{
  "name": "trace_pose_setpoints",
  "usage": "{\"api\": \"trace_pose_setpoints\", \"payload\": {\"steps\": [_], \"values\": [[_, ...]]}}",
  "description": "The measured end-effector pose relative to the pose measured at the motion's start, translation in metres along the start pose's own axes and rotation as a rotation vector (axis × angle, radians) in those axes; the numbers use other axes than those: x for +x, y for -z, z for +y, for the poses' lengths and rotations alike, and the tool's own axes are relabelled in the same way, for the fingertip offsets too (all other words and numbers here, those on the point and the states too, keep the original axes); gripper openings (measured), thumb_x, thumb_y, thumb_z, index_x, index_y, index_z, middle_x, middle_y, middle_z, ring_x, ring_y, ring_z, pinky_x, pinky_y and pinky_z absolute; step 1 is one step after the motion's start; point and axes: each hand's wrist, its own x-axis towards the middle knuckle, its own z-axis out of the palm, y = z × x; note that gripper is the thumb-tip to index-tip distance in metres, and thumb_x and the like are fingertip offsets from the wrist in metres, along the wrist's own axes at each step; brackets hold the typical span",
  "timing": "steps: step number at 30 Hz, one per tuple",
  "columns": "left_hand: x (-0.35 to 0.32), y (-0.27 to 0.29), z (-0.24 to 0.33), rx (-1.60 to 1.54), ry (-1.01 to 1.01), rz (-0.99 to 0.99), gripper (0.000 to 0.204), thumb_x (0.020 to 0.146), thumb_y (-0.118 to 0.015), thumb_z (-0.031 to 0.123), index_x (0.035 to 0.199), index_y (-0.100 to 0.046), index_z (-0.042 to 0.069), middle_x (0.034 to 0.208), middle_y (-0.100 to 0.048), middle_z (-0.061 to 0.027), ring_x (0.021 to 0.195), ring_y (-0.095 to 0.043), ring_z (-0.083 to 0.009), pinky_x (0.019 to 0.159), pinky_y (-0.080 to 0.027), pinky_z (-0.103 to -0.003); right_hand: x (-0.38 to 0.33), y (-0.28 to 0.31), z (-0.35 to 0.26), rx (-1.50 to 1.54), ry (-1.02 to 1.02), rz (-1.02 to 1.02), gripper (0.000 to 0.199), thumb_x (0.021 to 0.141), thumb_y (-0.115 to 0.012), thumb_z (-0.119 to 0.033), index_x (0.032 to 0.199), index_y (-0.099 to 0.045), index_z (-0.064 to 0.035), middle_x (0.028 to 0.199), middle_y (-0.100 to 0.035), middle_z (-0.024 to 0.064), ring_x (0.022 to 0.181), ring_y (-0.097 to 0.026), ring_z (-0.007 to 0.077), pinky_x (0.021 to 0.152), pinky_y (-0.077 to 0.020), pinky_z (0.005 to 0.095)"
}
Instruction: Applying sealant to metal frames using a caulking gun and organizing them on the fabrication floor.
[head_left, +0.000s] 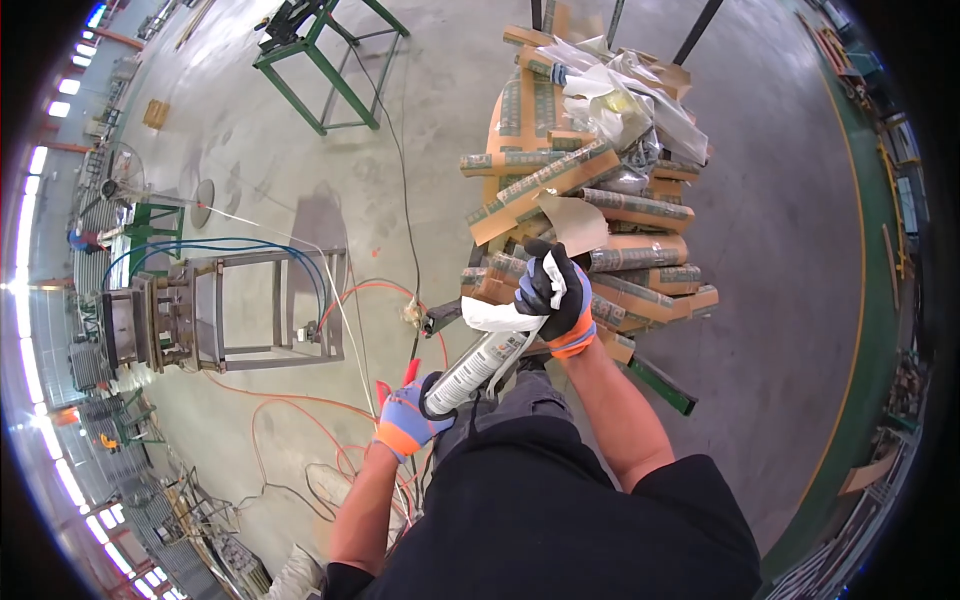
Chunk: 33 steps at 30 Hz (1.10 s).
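Note:
My left hand (408, 415), in a purple and orange glove, grips the lower end of a grey sealant cartridge (480, 365) that slants up to the right. My right hand (556, 292), gloved the same way, holds a white plastic wrapper (500, 316) at the cartridge's upper end. Both hands are in front of my dark shirt and grey trousers. Just beyond my right hand rises a pile of brown cardboard tubes and boxes (600, 210).
Crumpled clear plastic (625, 105) tops the pile. A grey metal frame (270, 310) and a green steel stand (325, 55) are on the concrete floor to the left. Orange and black cables (330, 420) trail across the floor near my feet.

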Motion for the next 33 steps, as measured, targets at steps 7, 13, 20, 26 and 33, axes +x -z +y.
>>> {"api": "trace_pose_setpoints", "payload": {"steps": [7, 13, 20, 26, 33], "values": [[0.007, -0.018, 0.002, 0.428, 0.034, 0.362, 0.056, 0.069, -0.074, 0.023, 0.122, -0.06, 0.011, 0.101, -0.066, -0.0102, 0.091, -0.064, -0.03, 0.085, -0.048, -0.042, -0.001, 0.002, -0.002, -0.114, 0.028, 0.366, 0.043, 0.101, -0.048, -0.044, 0.112, -0.058, -0.004, 0.054, -0.033, -0.0023, 0.043, -0.03, 0.0113, 0.047, -0.0276, 0.0295], [0.012, -0.007, -0.005, 0.12, 0.088, 0.222, 0.056, 0.068, -0.078, 0.024, 0.119, -0.061, 0.009, 0.098, -0.069, -0.0124, 0.089, -0.066, -0.0329, 0.079, -0.051, -0.041, -0.003, -0.011, -0.007, -0.05, 0.047, 0.058, 0.044, 0.103, -0.042, -0.045, 0.111, -0.061, -0.0055, 0.053, -0.033, -0.0025, 0.042, -0.03, 0.0117, 0.046, -0.0282, 0.0299], [0.012, 0.016, -0.001, -0.469, 0.089, -0.212, 0.051, 0.07, -0.078, 0.024, 0.116, -0.062, 0.008, 0.095, -0.071, -0.0134, 0.089, -0.069, -0.0305, 0.082, -0.052, -0.038, -0.006, -0.034, -0.01, -0.095, 0.051, 0.028, 0.044, 0.103, -0.041, -0.044, 0.109, -0.062, -0.0069, 0.052, -0.033, -0.0028, 0.041, -0.03, 0.0118, 0.044, -0.0273, 0.0295], [0.012, -0.013, 0.002, 0.376, 0.04, 0.366, 0.054, 0.067, -0.076, 0.023, 0.118, -0.062, 0.012, 0.101, -0.066, -0.0111, 0.09, -0.063, -0.0322, 0.082, -0.048, -0.042, 0.007, -0.019, 0.002, -0.105, 0.179, 0.483, 0.044, 0.097, -0.056, -0.045, 0.107, -0.055, -0.0025, 0.053, -0.031, -0.0036, 0.041, -0.029, 0.0109, 0.044, -0.0252, 0.029], [0.012, -0.007, -0.003, 0.452, 0.005, 0.429, 0.056, 0.067, -0.074, 0.02, 0.12, -0.061, 0.011, 0.102, -0.065, -0.0091, 0.091, -0.061, -0.0315, 0.083, -0.047, -0.042, 0.017, 0.026, 0.007, -0.005, 0.145, 0.559, 0.039, 0.097, -0.057, -0.044, 0.105, -0.057, -0.0058, 0.055, -0.041, -0.0015, 0.044, -0.037, 0.0135, 0.046, -0.0318, 0.0312]]}}
